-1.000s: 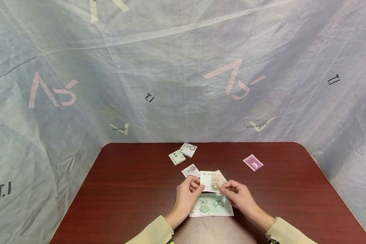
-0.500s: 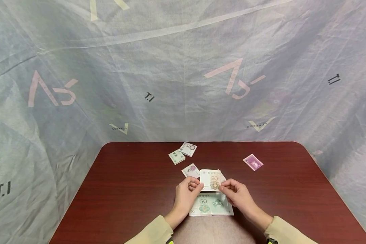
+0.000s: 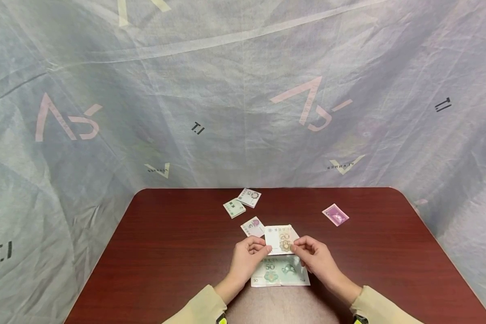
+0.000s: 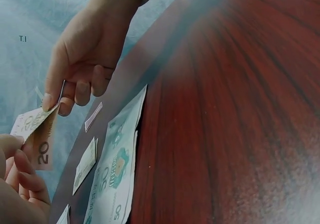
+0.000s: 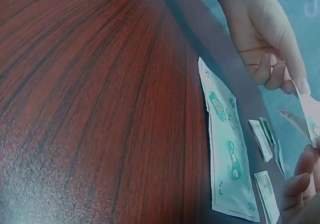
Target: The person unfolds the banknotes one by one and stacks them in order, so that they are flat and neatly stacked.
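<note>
Barely anything has shifted on the table point(image 3: 166, 252): both hands hold their spot above the 50 note point(image 3: 281, 271), left hand point(image 3: 247, 257) and right hand point(image 3: 313, 256) each pinching one end of the folded 20 note point(image 3: 282, 239).

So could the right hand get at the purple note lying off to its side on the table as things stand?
Probably yes, once freed: the right hand is pinching the 20 note with the left hand, but only bare table lies between it and the purple note.
</note>
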A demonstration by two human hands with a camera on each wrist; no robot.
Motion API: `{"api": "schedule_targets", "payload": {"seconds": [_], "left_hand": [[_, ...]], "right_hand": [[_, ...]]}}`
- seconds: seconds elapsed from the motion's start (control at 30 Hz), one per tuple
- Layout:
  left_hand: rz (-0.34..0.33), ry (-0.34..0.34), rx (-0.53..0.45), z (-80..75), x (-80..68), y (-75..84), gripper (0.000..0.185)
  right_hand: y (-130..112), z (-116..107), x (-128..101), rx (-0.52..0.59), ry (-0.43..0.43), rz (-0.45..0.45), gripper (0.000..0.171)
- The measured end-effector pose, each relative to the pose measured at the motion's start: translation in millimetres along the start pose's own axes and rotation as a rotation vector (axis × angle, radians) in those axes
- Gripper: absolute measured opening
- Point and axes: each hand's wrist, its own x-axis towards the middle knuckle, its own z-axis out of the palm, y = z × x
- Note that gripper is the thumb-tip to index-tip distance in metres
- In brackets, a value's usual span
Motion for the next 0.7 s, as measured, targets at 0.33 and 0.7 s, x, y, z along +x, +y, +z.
{"api": "schedule_targets", "payload": {"seconds": [0.33,0.7], "left_hand": [[0.019,-0.042,-0.014,-2.2,2.4,-2.8,0.013],[-0.069,-0.033,-0.028,-8.4,5.5,-3.6,0.013]], "right_hand": [[0.2,1.4,1.1,-0.023,-0.002,-0.025,0.018],[-3.2,-14.4,11.2,-0.053,-0.006,-0.167,0.016]]}}
